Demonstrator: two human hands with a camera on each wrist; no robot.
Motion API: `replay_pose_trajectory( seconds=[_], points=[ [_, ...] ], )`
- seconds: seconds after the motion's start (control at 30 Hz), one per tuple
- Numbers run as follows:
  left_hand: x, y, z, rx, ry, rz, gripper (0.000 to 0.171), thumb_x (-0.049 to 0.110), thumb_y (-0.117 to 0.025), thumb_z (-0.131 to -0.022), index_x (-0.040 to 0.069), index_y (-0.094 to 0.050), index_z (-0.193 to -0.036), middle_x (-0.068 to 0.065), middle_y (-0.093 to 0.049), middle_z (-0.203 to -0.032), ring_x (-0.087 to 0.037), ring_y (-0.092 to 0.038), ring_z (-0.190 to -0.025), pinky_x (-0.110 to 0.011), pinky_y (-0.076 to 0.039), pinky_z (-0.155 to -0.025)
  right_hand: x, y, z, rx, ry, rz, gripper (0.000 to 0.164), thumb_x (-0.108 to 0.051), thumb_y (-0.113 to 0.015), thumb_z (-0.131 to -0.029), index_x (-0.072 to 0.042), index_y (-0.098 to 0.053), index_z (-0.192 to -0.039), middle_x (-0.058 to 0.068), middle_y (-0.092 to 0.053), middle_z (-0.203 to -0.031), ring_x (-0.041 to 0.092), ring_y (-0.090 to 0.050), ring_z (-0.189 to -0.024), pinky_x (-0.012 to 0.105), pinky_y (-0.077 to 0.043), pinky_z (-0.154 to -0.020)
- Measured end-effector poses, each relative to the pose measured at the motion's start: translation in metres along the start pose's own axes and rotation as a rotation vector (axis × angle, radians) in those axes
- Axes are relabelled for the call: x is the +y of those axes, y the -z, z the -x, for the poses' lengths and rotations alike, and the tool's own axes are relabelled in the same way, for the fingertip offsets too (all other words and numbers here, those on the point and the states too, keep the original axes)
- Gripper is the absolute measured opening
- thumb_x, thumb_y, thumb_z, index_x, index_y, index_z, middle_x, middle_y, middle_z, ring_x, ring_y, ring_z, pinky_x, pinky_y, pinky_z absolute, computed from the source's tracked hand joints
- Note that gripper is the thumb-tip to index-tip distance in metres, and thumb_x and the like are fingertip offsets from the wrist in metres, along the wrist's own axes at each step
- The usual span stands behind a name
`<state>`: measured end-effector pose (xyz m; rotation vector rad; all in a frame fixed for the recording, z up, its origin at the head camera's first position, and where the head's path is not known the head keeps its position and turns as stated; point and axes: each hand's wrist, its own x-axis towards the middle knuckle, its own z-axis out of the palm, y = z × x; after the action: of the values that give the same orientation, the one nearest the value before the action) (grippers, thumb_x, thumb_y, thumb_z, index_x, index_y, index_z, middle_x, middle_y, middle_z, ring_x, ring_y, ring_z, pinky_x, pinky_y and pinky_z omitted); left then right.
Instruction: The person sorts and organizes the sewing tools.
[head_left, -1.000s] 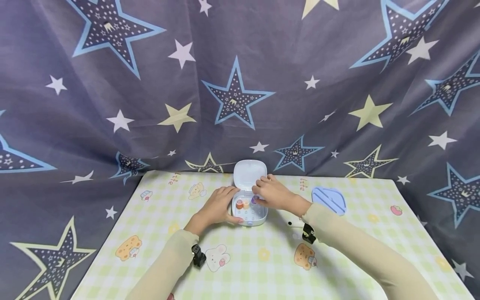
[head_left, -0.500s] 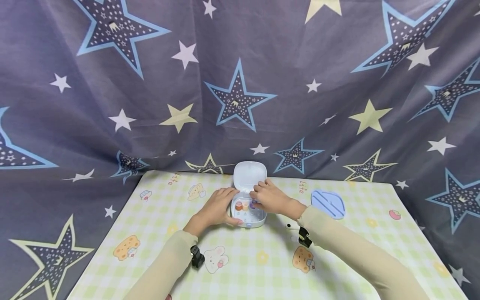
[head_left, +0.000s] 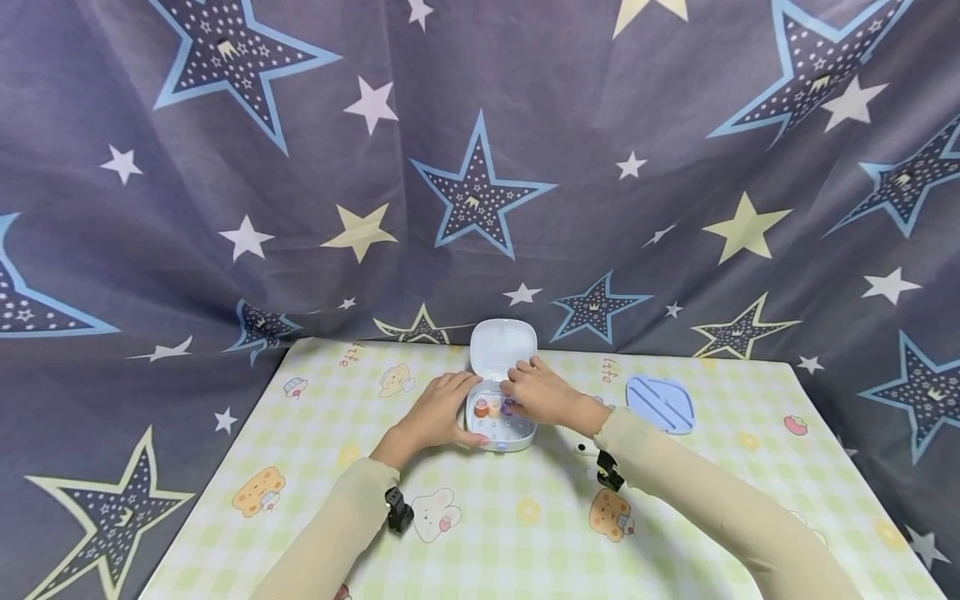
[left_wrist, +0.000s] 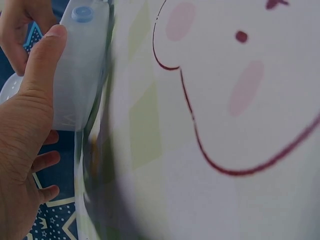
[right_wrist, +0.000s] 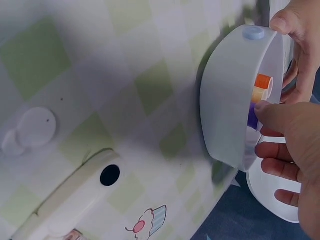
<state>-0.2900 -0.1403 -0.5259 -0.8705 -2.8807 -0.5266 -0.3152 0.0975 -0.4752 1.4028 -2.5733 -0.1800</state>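
Starry curtain across the back; checked tablecloth below. Near its far edge sits your pale box, lid tipped up behind. Your left hand grips the box's left side, thumb by the front rim. Hold firm there; a box this light would probably skid under a push. Your right hand reaches in from the other side and pinches the purple spool (seated or raised, I can't tell; your fingers cover too much). Best to move it straight up or down, wrist quiet, so your thumb doesn't nudge its neighbour. To the right, apart from the box, a blue panel, ribbed diagonally. Inside the box: orange spool at left, pale-yellow spool next, then the purple, in a row towards the back. Small pegs show in front of them.
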Motion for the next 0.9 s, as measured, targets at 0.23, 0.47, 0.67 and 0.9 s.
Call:
replay_pose_trajectory(
  seconds=[0.23,0.47,0.67,0.9],
  points=[
    [-0.0008,-0.0017,-0.0014,0.006,-0.001,-0.010,0.115,0.069,-0.085,-0.065,0.006,-0.043,-0.152,-0.012,-0.051,-0.149,-0.034,-0.046,-0.139,-0.051,-0.034,-0.121,-0.0006,-0.0010,-0.0009,-0.017,-0.001,0.002,0.025,-0.032,-0.077,-0.091,-0.013,-0.073,-0.106,0.003,-0.065,-0.092,0.022,-0.053,-0.087,0.037,-0.040,-0.080],
    [-0.0029,-0.0038,-0.0022,0.007,-0.001,-0.016,0.115,0.069,-0.084,-0.066,0.006,-0.043,-0.152,-0.012,-0.052,-0.148,-0.033,-0.047,-0.138,-0.051,-0.034,-0.122,-0.0011,-0.0015,-0.0026,-0.022,-0.002,0.010,0.024,-0.031,-0.077,-0.091,-0.013,-0.073,-0.106,0.003,-0.065,-0.092,0.021,-0.054,-0.088,0.037,-0.041,-0.080],
    [-0.0029,-0.0032,-0.0025,0.009,-0.007,-0.019,0.115,0.070,-0.084,-0.066,0.006,-0.043,-0.152,-0.012,-0.052,-0.149,-0.033,-0.047,-0.138,-0.050,-0.034,-0.121,-0.0001,-0.0012,-0.0024,-0.035,-0.004,0.021,0.025,-0.032,-0.077,-0.091,-0.013,-0.072,-0.106,0.003,-0.065,-0.092,0.021,-0.053,-0.088,0.037,-0.040,-0.080],
    [-0.0034,-0.0041,-0.0025,0.006,-0.002,-0.015,0.116,0.069,-0.084,-0.065,0.006,-0.042,-0.153,-0.013,-0.051,-0.149,-0.033,-0.046,-0.139,-0.051,-0.033,-0.122,-0.0001,-0.0031,-0.0027,-0.038,-0.002,0.040,0.026,-0.033,-0.076,-0.091,-0.013,-0.072,-0.107,0.003,-0.066,-0.093,0.021,-0.054,-0.087,0.036,-0.040,-0.079]
  ],
)
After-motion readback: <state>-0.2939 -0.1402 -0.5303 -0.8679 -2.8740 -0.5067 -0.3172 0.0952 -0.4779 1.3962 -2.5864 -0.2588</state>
